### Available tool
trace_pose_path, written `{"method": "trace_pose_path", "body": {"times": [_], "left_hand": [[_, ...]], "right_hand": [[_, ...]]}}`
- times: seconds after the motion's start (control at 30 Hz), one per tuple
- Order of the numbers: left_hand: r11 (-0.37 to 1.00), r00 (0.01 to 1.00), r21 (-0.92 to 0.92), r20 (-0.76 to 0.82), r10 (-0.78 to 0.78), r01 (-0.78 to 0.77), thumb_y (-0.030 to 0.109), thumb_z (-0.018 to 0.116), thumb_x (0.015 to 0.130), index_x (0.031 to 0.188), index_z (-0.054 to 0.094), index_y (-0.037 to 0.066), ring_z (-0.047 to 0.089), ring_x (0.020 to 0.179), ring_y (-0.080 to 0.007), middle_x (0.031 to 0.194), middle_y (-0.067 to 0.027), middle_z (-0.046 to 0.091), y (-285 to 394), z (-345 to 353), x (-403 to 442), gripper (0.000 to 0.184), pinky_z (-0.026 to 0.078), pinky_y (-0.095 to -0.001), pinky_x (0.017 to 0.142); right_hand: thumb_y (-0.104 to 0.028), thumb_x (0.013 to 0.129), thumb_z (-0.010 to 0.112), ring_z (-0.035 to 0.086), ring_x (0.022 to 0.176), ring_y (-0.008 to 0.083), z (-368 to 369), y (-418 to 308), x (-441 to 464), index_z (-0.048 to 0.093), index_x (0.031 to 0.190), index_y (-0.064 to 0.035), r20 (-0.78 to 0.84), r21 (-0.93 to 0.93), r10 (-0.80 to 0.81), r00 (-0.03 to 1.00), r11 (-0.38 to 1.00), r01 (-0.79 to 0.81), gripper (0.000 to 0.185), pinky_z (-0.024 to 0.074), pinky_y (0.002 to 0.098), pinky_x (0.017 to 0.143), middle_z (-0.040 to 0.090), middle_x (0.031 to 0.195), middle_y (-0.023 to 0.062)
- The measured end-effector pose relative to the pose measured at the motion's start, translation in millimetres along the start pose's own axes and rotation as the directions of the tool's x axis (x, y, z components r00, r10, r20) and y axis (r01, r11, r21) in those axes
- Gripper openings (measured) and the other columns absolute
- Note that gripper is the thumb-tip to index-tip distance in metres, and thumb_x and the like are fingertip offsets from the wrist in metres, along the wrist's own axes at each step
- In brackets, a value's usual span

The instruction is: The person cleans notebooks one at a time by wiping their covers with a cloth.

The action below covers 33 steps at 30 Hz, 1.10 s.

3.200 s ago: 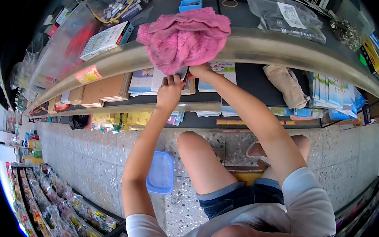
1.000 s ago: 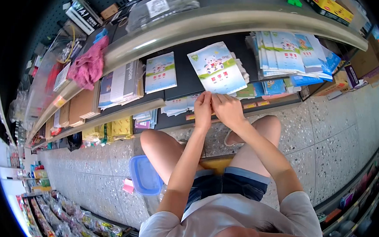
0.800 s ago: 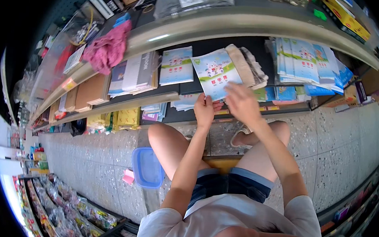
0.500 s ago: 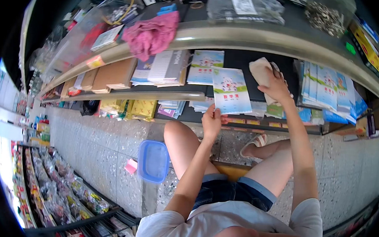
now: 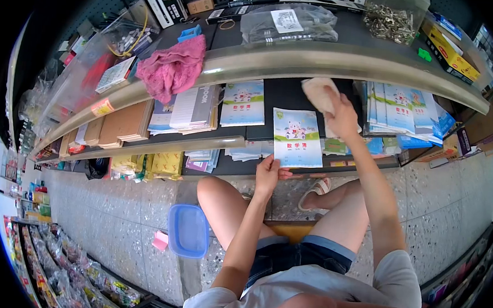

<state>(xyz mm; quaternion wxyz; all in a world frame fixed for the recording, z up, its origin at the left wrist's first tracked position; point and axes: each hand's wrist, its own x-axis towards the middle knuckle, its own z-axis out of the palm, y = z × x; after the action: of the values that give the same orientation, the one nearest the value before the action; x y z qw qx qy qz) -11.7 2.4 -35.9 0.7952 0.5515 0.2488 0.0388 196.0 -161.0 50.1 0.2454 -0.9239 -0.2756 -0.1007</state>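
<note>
My left hand (image 5: 268, 174) pinches the lower left corner of a blue and white booklet (image 5: 297, 139) with a panda on its cover, held in front of the shelf. My right hand (image 5: 341, 116) is closed on a beige cloth (image 5: 320, 95), pressed on the dark lower shelf (image 5: 284, 95) behind and to the right of the booklet. A similar booklet (image 5: 243, 103) lies on that shelf to the left. More such booklets (image 5: 399, 109) are stacked at the right. A pink cloth (image 5: 174, 69) hangs over the upper shelf's edge.
Notebooks (image 5: 190, 112) and brown paper goods (image 5: 130, 123) stand left on the lower shelf. The upper shelf edge (image 5: 342, 63) crosses above my hands. A blue basin (image 5: 189, 230) and a pink piece (image 5: 160, 240) lie on the floor. Bagged goods (image 5: 70, 267) fill a rack lower left.
My right hand has left the booklet and taken hold of the beige cloth. My left hand keeps the booklet, now held more upright. Earlier, both hands were under the pink cloth, which has since moved left.
</note>
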Motion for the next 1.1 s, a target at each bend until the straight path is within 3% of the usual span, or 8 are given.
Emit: {"method": "trace_pose_path", "body": {"times": [0.07,0.2,0.33,0.67,0.77,0.87,0.97,1.1], "left_hand": [[1.0,1.0,-0.01,0.009,-0.027,0.027,0.012,0.041,0.1,0.114,0.055,-0.001,0.067,0.067,-0.0181,0.084,-0.011,0.066,-3,4,0,0.023,0.055,-0.0258,0.06],[0.999,0.999,-0.001,0.02,-0.05,0.05,0.012,0.042,0.1,0.111,0.057,-0.001,0.067,0.066,-0.0179,0.084,-0.0107,0.065,-4,10,-2,0.022,0.054,-0.0252,0.059],[0.998,0.998,-0.022,0.022,-0.051,0.052,0.013,0.043,0.1,0.11,0.057,0.0,0.067,0.065,-0.0171,0.084,-0.011,0.066,-9,9,-2,0.022,0.053,-0.0249,0.059],[0.999,0.999,-0.019,0.019,-0.045,0.046,0.014,0.043,0.1,0.111,0.056,0.0,0.067,0.065,-0.0178,0.084,-0.0125,0.066,-18,3,2,0.023,0.054,-0.0259,0.059],[0.997,0.998,-0.05,0.027,-0.054,0.055,0.015,0.043,0.101,0.112,0.056,0.0,0.067,0.066,-0.0178,0.085,-0.0125,0.066,-17,3,2,0.023,0.054,-0.0262,0.059],[0.998,0.999,-0.058,0.027,-0.024,0.025,0.015,0.043,0.101,0.114,0.056,-0.001,0.067,0.068,-0.0176,0.085,-0.0119,0.066,-25,1,4,0.024,0.054,-0.0258,0.06],[0.999,0.999,-0.015,0.029,-0.034,0.034,0.015,0.043,0.101,0.116,0.055,-0.001,0.068,0.07,-0.0168,0.086,-0.0113,0.066,-11,8,0,0.025,0.055,-0.0261,0.061],[1.0,1.0,0.003,0.017,0.018,-0.018,0.016,0.042,0.101,0.119,0.053,0.0,0.068,0.072,-0.0154,0.088,-0.0091,0.066,-8,22,8,0.026,0.056,-0.0261,0.063]], "right_hand": [[-0.005,0.069,0.065,0.055,0.107,0.0401,-22,-31,-15,0.042,0.139,-0.028,0.037,-0.04,-0.135,0.99,0.99,0.136,0.078,0.0485,0.0448,0.091,0.053,0.123,0.0219],[-0.004,0.07,0.063,0.055,0.106,0.0341,-8,-67,-35,0.041,0.14,-0.029,0.301,-0.082,-0.349,0.888,0.918,0.389,0.078,0.0494,0.0424,0.089,0.051,0.125,0.0151],[-0.006,0.072,0.062,0.054,0.106,0.0349,37,-66,-51,0.049,0.135,-0.0316,0.264,-0.187,-0.459,0.848,0.838,0.512,0.069,0.0501,0.044,0.084,0.051,0.126,0.0135],[-0.02,0.084,0.054,0.052,0.1,0.033,50,-27,-4,0.058,0.124,-0.0286,0.206,-0.452,-0.115,0.972,0.87,0.198,0.042,0.0456,0.0459,0.081,0.052,0.111,0.0111],[-0.019,0.085,0.053,0.052,0.098,0.0323,41,-4,-2,0.056,0.126,-0.0276,0.167,-0.537,0.017,0.986,0.84,0.076,0.042,0.0448,0.0463,0.082,0.051,0.111,0.0112],[-0.014,0.08,0.058,0.053,0.1,0.0326,30,15,0,0.051,0.133,-0.0277,0.143,-0.665,0.255,0.956,0.74,-0.098,0.056,0.0478,0.0442,0.078,0.05,0.114,0.0102],[-0.008,0.073,0.062,0.053,0.1,0.0335,-3,-3,-23,0.051,0.133,-0.026,-0.037,-0.54,0.064,0.997,0.839,-0.074,0.063,0.0489,0.0446,0.075,0.05,0.114,0.0111],[-0.005,0.067,0.064,0.052,0.099,0.0341,-8,-53,-55,0.051,0.133,-0.0241,0.146,-0.261,-0.143,0.979,0.949,0.178,0.069,0.0495,0.0454,0.073,0.05,0.114,0.0132]]}}
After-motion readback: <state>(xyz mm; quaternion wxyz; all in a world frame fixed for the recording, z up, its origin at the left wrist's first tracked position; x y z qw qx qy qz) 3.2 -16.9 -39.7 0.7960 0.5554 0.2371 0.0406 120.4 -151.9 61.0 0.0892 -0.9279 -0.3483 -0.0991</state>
